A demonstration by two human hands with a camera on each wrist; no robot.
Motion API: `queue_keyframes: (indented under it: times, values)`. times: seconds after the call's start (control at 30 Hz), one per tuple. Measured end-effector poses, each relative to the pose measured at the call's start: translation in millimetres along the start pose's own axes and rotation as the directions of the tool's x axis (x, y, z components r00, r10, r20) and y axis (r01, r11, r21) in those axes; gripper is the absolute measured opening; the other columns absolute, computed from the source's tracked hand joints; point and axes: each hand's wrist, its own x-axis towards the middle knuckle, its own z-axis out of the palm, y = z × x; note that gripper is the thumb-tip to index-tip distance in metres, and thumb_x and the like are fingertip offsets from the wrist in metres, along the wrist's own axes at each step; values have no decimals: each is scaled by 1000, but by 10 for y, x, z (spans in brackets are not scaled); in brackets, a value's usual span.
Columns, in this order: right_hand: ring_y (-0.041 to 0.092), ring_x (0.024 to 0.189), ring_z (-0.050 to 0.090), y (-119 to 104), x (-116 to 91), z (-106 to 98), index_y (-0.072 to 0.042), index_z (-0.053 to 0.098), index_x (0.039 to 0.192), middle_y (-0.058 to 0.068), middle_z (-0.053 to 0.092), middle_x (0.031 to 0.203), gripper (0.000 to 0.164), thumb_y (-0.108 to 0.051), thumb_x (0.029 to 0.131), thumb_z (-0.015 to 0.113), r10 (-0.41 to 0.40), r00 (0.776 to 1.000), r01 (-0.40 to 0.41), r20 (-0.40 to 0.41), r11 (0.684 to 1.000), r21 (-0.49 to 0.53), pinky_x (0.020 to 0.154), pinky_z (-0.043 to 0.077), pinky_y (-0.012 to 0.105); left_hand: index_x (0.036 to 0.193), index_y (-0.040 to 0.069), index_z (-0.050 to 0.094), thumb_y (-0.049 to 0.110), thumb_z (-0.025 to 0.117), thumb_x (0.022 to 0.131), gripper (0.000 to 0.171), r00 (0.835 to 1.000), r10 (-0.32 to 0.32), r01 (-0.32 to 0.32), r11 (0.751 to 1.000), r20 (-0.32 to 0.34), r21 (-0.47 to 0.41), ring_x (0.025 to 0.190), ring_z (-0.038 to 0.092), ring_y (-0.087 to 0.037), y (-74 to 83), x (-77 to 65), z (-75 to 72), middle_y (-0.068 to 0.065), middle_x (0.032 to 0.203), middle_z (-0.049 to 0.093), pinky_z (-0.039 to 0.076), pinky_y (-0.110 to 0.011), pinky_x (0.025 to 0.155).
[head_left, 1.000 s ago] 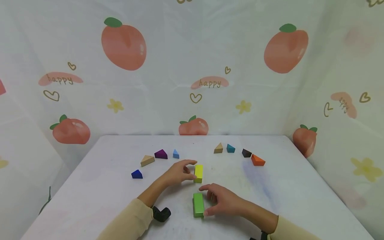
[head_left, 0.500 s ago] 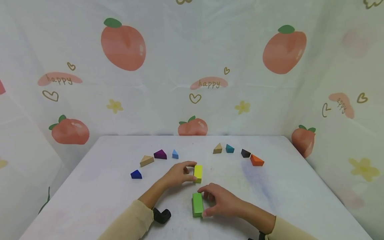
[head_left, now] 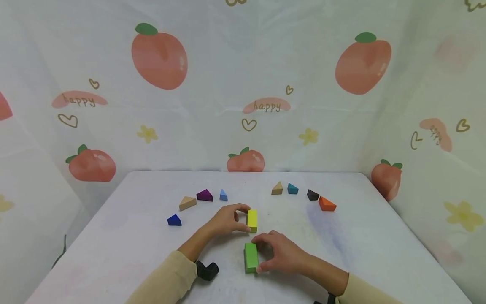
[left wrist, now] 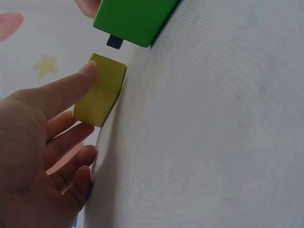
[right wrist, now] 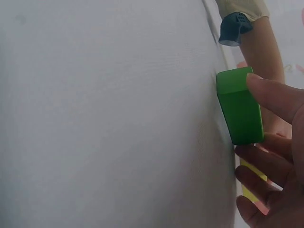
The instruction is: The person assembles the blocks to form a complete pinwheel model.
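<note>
A yellow rectangular block (head_left: 252, 220) lies on the white table, its long side pointing away from me. My left hand (head_left: 225, 220) pinches it from the left, thumb at the near end and index finger at the far end. Closer to me lies a green rectangular block (head_left: 251, 258), roughly in line with the yellow one. From the right, my right hand (head_left: 284, 254) grips it end to end between thumb and index finger. In the right wrist view the thumb covers a corner of the green block (right wrist: 243, 111), and the other fingers curve loosely below.
Toward the back left sit a dark blue block (head_left: 174, 220), a wooden triangle (head_left: 187, 203), a purple block (head_left: 204, 195) and a light blue triangle (head_left: 223, 195). At the back right are another wooden triangle (head_left: 277, 188), a teal block (head_left: 292, 188), a black block (head_left: 313, 194) and an orange triangle (head_left: 327, 204).
My right thumb and index finger have closed in from beside the green block onto its ends. My left fingers have settled on the yellow block's ends. Both blocks stay almost where they were.
</note>
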Motion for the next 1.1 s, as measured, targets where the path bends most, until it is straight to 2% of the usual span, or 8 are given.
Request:
queue_keyframes:
  times: [0.23, 0.63, 1.1]
  values:
    - [11, 99, 50, 14, 18, -77, -25, 59, 129, -12, 57, 109, 62, -44, 74, 83, -21, 999, 19, -28, 999, -44, 85, 48, 31, 128, 19, 61, 38, 84, 75, 62, 1000, 8, -9, 1000, -30, -20, 83, 52, -15, -4, 1, -23, 7, 116, 63, 48, -29, 67]
    - [20, 106, 52, 30, 107, -267, -24, 59, 128, -4, 60, 115, 63, -39, 73, 85, -17, 993, 10, -113, 998, -59, 87, 48, 43, 129, 17, 60, 36, 84, 76, 61, 997, 25, -30, 997, -73, -67, 81, 53, -16, 16, -35, -101, 3, 117, 64, 47, -28, 61]
    - [20, 104, 52, 124, 234, -248, -19, 61, 126, -3, 61, 113, 61, -37, 73, 86, -29, 992, 24, -121, 999, -38, 87, 46, 45, 126, 16, 62, 33, 86, 74, 59, 998, 25, -29, 997, -59, -73, 78, 53, -16, -26, -17, -72, 3, 116, 65, 47, -28, 64]
